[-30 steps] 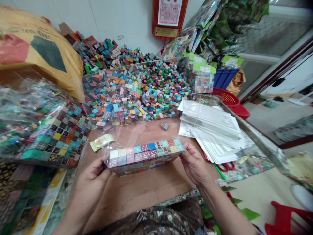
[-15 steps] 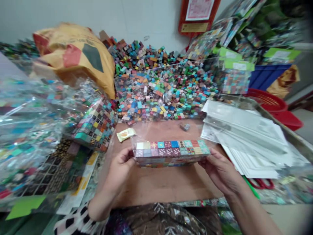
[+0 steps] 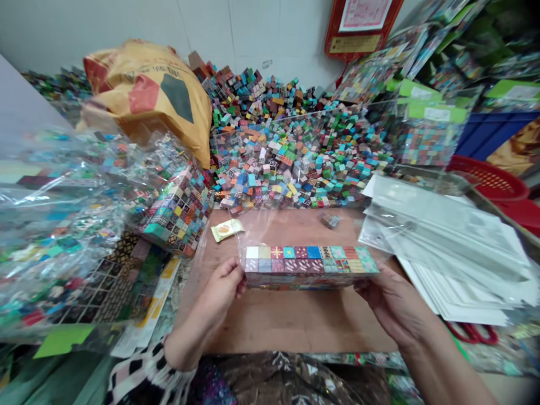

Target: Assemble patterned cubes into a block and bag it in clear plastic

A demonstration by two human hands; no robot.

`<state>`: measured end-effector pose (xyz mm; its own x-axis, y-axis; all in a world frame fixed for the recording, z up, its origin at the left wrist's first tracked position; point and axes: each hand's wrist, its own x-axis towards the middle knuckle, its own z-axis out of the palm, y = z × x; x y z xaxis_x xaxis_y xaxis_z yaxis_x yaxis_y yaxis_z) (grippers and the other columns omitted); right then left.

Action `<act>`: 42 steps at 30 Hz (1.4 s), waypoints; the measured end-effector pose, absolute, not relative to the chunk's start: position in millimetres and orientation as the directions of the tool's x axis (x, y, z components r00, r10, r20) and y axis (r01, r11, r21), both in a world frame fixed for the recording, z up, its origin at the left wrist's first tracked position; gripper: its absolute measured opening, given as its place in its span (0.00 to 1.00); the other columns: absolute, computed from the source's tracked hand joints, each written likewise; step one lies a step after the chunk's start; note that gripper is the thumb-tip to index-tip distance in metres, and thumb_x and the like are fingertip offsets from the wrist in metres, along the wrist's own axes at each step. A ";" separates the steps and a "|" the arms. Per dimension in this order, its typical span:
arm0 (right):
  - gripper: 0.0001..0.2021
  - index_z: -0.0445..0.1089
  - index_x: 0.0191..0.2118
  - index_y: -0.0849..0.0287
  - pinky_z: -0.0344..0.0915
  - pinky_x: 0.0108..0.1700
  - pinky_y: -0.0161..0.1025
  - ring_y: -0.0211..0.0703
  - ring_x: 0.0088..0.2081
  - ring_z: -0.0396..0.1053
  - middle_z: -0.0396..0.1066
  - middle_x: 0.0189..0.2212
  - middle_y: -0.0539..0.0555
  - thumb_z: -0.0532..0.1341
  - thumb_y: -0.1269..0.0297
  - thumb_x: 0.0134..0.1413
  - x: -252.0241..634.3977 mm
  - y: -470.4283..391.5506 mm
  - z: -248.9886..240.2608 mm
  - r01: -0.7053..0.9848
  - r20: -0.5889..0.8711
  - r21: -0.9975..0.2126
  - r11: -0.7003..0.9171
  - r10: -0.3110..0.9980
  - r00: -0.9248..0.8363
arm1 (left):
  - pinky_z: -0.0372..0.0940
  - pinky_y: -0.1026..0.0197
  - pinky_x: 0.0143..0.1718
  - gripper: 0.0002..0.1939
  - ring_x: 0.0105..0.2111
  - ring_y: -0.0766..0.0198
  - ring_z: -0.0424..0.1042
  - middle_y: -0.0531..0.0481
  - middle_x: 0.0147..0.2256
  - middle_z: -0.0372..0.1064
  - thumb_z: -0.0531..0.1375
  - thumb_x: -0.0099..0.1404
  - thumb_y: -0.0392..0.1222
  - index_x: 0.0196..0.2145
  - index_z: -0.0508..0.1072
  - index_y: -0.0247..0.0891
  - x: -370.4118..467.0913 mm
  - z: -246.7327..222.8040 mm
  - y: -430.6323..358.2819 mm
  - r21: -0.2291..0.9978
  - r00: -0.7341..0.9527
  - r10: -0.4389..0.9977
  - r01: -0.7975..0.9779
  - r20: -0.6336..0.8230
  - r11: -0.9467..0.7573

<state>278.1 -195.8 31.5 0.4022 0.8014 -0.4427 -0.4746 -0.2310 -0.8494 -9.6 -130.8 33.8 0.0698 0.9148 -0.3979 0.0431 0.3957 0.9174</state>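
A long block of small patterned cubes (image 3: 310, 266), two rows showing on top, spans the space between my hands above a brown board (image 3: 295, 326). My right hand (image 3: 392, 298) grips its right end, thumb on the near side. At the left end, my left hand (image 3: 225, 284) is closed in a pinch on thin clear plastic film (image 3: 248, 222), which seems to surround the block; its exact edges are hard to make out. A small yellow wrapped packet (image 3: 228, 229) lies behind my left hand. Farther right on the board sits a small cube piece (image 3: 329, 220).
Loose coloured cubes (image 3: 291, 152) are heaped behind the board. Bagged cube blocks (image 3: 177, 214) and a yellow sack (image 3: 147, 95) stand left. White sheets under plastic (image 3: 447, 225), red-handled scissors (image 3: 472, 333) and a red basket (image 3: 493, 177) are on the right.
The view has swung slightly left, so everything sits farther right. My left fingers have drawn in tighter, a little off the block's left end. My right hand keeps its grip.
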 end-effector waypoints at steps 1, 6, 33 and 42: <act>0.26 0.79 0.30 0.54 0.60 0.29 0.32 0.37 0.29 0.60 0.72 0.29 0.49 0.81 0.48 0.18 276.6 -195.9 32.7 -0.461 -0.439 -0.856 -0.233 0.799 0.411 | 0.52 0.66 0.22 0.12 0.19 0.69 0.60 0.57 0.20 0.64 0.63 0.50 0.48 0.28 0.70 0.37 -9.3 33.5 -130.8 0.920 0.068 0.918 0.046 -0.391 0.389; 0.26 0.78 0.29 0.54 0.58 0.31 0.34 0.37 0.30 0.59 0.73 0.30 0.49 0.80 0.46 0.18 271.3 -194.0 36.6 -0.386 -0.390 -0.900 -0.205 0.775 0.498 | 0.52 0.66 0.23 0.11 0.20 0.69 0.59 0.57 0.19 0.62 0.65 0.52 0.47 0.26 0.69 0.39 -8.7 31.9 -130.0 0.946 0.051 0.946 0.057 -0.321 0.318; 0.19 0.71 0.31 0.54 0.59 0.33 0.38 0.42 0.30 0.63 0.73 0.29 0.50 0.68 0.44 0.41 268.9 -188.9 20.2 -0.135 -0.156 -0.985 -0.103 0.864 0.479 | 0.53 0.66 0.20 0.20 0.20 0.68 0.56 0.59 0.19 0.62 0.68 0.46 0.54 0.31 0.71 0.39 2.2 8.7 -131.4 0.989 -0.116 0.982 0.000 -0.150 0.151; 0.24 0.73 0.30 0.54 0.62 0.35 0.39 0.46 0.34 0.68 0.78 0.33 0.54 0.72 0.40 0.35 271.6 -191.5 18.6 -0.180 -0.222 -0.971 -0.156 0.862 0.456 | 0.54 0.64 0.22 0.20 0.21 0.68 0.56 0.58 0.21 0.61 0.66 0.52 0.59 0.30 0.70 0.39 1.7 5.9 -140.1 0.992 -0.109 0.988 0.045 -0.112 0.117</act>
